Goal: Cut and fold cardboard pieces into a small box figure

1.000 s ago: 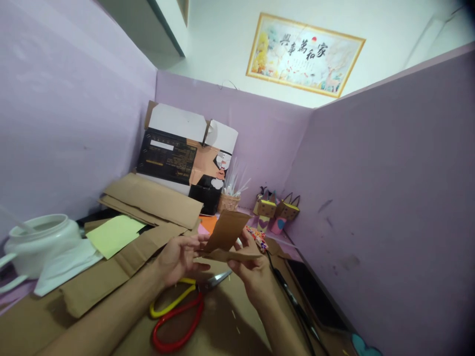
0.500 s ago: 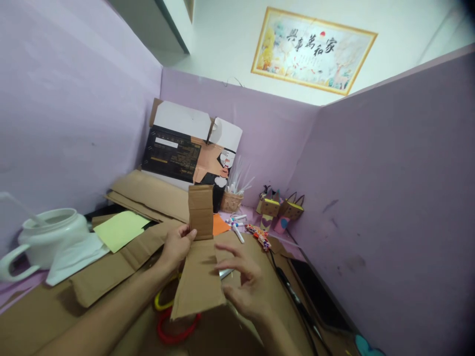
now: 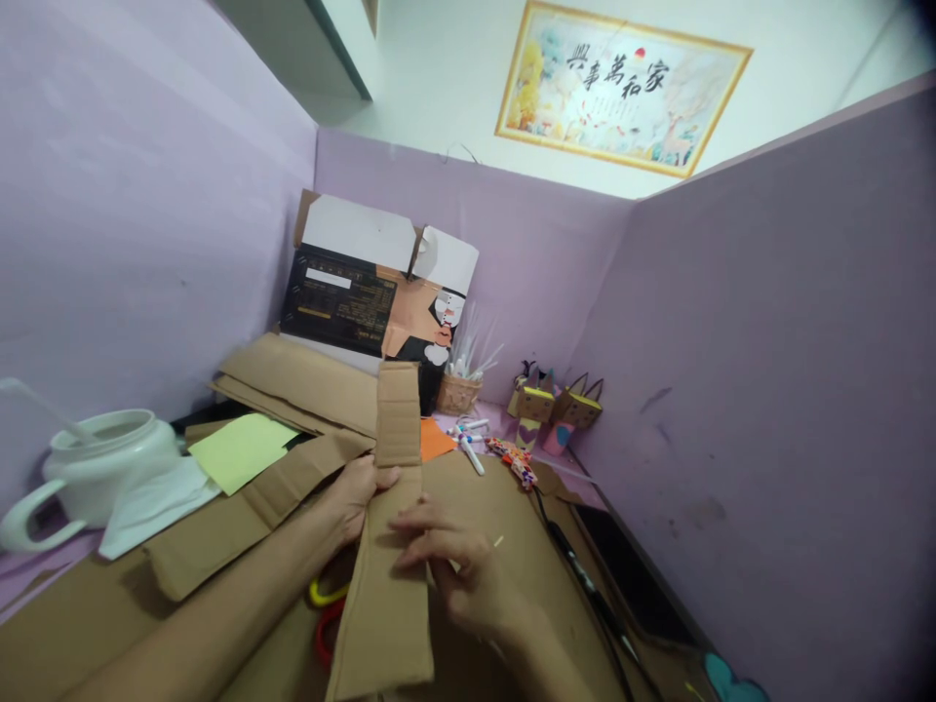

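Observation:
A long brown cardboard strip [image 3: 395, 575], creased across near its top, stands tilted in front of me. My left hand [image 3: 362, 492] is closed on its left edge just below the crease, thumb across the front. My right hand [image 3: 460, 565] lies at the strip's right side, index and middle fingers stretched over its face and touching it or very near it; the thumb is partly hidden. Behind the strip's lower left edge show a yellow handle loop [image 3: 327, 592] and a red handle loop [image 3: 329, 632], partly covered.
At left stand a white pot [image 3: 109, 458], green paper [image 3: 241, 453] and another cardboard strip [image 3: 219, 531]. Toward the back are a printed box [image 3: 343, 302], a small basket [image 3: 459, 393], markers [image 3: 472, 454] and cardboard figures [image 3: 533, 405]. A dark tablet-like slab [image 3: 636, 575] lies right.
The cardboard strip's lower part has come down and nearer, covering more of the red loop. My right hand has moved left onto its face. My left hand keeps its hold.

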The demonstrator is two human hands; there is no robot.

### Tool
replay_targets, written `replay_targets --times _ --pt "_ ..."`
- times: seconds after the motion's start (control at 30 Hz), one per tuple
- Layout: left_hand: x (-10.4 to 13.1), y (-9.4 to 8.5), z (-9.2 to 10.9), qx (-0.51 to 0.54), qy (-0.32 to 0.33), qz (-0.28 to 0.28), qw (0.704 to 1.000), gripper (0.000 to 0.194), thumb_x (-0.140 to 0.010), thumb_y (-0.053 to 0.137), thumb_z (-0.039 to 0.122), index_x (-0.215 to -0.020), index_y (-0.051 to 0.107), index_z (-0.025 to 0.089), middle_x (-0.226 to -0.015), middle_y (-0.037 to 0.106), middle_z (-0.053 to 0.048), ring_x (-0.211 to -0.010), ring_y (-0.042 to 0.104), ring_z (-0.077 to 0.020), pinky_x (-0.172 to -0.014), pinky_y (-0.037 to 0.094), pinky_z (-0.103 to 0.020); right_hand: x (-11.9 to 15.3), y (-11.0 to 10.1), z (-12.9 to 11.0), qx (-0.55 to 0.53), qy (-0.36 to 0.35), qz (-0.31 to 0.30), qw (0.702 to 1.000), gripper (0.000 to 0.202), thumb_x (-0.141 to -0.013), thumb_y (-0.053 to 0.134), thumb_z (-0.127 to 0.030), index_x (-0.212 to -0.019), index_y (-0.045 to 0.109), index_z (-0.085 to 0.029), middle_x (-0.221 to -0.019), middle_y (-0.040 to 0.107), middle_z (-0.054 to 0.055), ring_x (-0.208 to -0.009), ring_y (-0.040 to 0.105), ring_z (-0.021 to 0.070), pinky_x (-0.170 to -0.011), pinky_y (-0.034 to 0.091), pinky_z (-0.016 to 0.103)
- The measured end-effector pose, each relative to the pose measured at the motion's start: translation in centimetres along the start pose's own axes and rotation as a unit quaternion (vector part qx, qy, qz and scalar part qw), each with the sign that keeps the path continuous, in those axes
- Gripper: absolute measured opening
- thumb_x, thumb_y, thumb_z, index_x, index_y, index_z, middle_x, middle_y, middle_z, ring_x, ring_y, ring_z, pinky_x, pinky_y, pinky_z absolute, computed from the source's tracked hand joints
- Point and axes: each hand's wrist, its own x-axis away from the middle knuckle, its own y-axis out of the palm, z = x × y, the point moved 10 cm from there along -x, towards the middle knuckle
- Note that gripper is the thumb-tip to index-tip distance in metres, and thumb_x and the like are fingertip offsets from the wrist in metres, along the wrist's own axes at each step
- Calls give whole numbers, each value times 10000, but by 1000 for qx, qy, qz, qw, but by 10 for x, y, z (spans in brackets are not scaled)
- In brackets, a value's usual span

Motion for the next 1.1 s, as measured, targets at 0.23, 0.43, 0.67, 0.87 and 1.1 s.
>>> replay_targets --times 0.23,0.43,0.67,0.87,1.1 --pt "15 25 -5 -67 35 -13 997 360 -606 666 153 -948 563 104 -720 684 -92 -538 617 -204 -515 494 -333 22 -32 82 -274 335 241 869 285 -615 693 -308 -849 635 -156 -723 653 31 -556 586 125 -466 463 220" --pt "24 42 -18 -90 17 -51 995 328 -563 674 149 -878 600 98 -725 688 -81 -639 630 -199 -608 479 -303 22 -19 88 -317 356 205 855 148 -507 698 -190 -623 638 -120 -534 633 10 -465 543 113 -463 414 211" --pt "21 30 -25 -46 -18 -10 999 225 -480 612 78 -702 645 94 -607 668 -64 -604 625 -226 -622 466 -339 23 -16 90 -315 350 223 853 169 -520 641 -174 -683 650 -128 -552 633 1 -520 567 134 -531 445 241" --pt "23 36 -29 -39 -8 -15 999 262 -496 623 93 -754 669 81 -610 673 -71 -575 615 -216 -608 464 -342 21 -12 86 -305 340 216 863 187 -522 619 -158 -702 655 -124 -569 643 7 -490 544 124 -498 423 229" --pt "22 40 -29 -22 -7 -9 1000 239 -465 590 53 -688 669 81 -554 664 -55 -490 583 -171 -523 450 -280 21 -17 86 -326 328 257 849 148 -468 567 -111 -603 622 -132 -506 615 -18 -423 490 95 -437 374 201"
